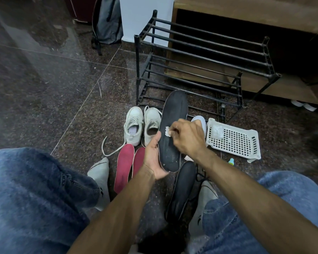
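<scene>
My left hand (pixel 153 158) grips the black insole (pixel 173 132) by its heel edge, holding it up just in front of the shoe rack (pixel 200 57). My right hand (pixel 186 137) pinches a white wad (pixel 167 131) against the insole's middle.

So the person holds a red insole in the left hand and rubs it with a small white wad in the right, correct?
Not quite. The head view shows the insole held in the left hand is black, not red; the red insoles lie on the floor. The right hand does rub it with a white wad.
</scene>
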